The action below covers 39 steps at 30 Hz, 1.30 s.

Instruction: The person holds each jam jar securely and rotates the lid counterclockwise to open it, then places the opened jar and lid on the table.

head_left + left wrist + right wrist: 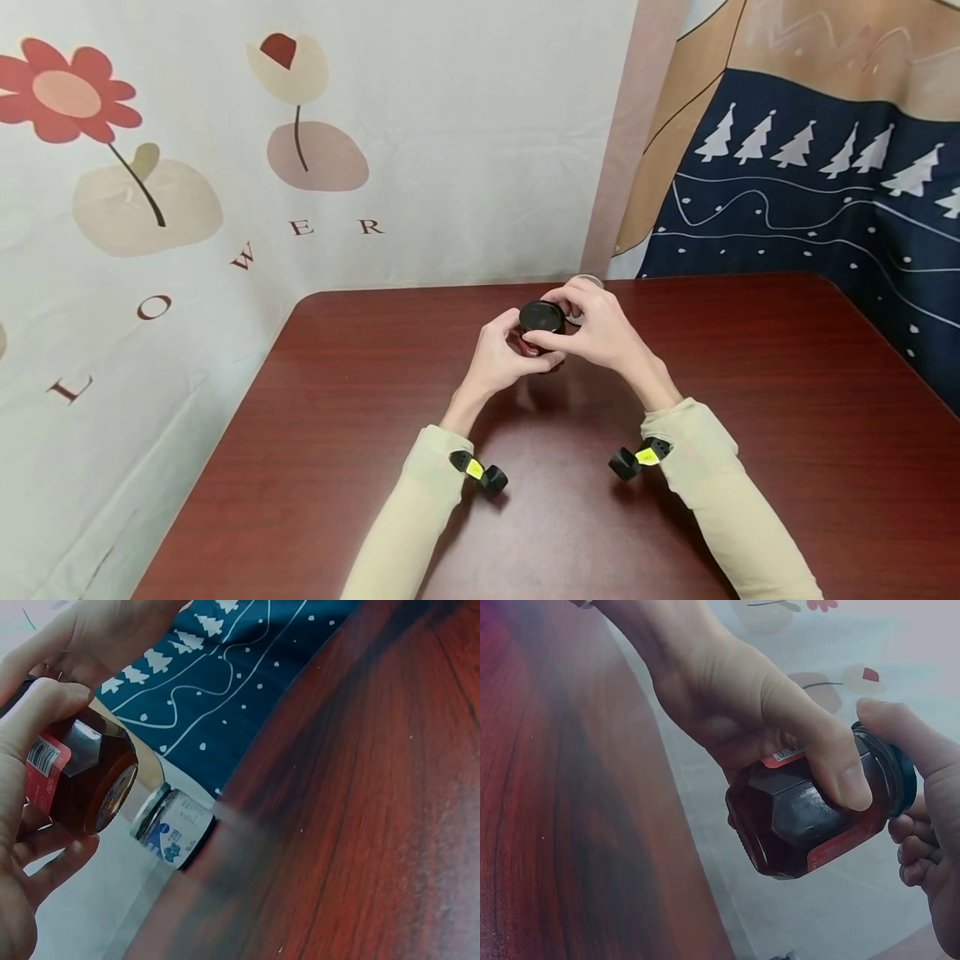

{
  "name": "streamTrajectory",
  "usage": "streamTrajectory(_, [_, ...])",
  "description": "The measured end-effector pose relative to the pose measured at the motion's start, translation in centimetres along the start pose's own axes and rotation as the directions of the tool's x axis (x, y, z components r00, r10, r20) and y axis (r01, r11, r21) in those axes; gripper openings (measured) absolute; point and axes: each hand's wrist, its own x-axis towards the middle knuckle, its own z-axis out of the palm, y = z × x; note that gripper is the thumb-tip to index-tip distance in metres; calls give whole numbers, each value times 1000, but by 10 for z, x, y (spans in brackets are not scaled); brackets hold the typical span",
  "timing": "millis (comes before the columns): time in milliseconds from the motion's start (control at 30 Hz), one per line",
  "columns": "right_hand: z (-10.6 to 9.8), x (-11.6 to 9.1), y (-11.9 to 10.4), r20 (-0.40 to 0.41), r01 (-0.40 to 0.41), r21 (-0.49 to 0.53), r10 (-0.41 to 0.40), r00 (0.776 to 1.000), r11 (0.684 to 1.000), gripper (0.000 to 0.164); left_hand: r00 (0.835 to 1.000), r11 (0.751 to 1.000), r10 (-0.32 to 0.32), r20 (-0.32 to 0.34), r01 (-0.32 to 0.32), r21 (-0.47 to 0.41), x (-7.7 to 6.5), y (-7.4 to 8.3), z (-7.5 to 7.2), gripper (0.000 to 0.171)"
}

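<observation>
Both hands are on the same dark jar (810,817). The left hand (504,360) is wrapped round the faceted glass body, thumb pressed across the red label. The right hand (596,327) has its fingers curled over the black lid (542,315) from above, pinching the rim. The jar is held just above the table (750,417), toward its far edge.

If it were me, I'd keep the left hand's grip low and firm so the glass can't spin, and let the right fingers do all the turning from the wrist.

Both forearms angle in toward the jar, wrists raised off the wood. A second small jar with a blue-and-white label (176,832) stands just behind the dark jar.
</observation>
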Motion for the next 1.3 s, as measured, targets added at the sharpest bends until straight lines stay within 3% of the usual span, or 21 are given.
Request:
streamTrajectory(500, [-7, -7, -12, 18, 44, -2, -44, 999, 999, 42, 999, 1000, 29, -28, -29, -8, -7, 7, 5, 32])
streamTrajectory(733, [-10, -14, -14, 39, 39, -22, -38, 999, 999, 44, 1000, 1000, -5, -28, 6, 17, -12, -14, 14, 33])
streamTrajectory(867, [-12, -18, -14, 47, 40, -22, -39, 998, 999, 46, 1000, 1000, 4, -29, -3, 30, -15, -16, 17, 33])
streamTrajectory(1000, [-13, -21, -16, 54, 49, -27, -47, 997, 998, 45, 1000, 999, -5, -26, 6, 42, -17, -10, 17, 32])
streamTrajectory(1233, [-16, -24, -21, 54, 72, -27, -71, 996, 997, 44, 999, 999, 25, -23, -25, 43, -20, 26, 11, 30])
streamTrajectory(1300, [-17, -27, -23, 55, 76, -28, -74, 996, 997, 45, 1000, 999, 24, -13, -23, 45, -21, 29, 11, 30])
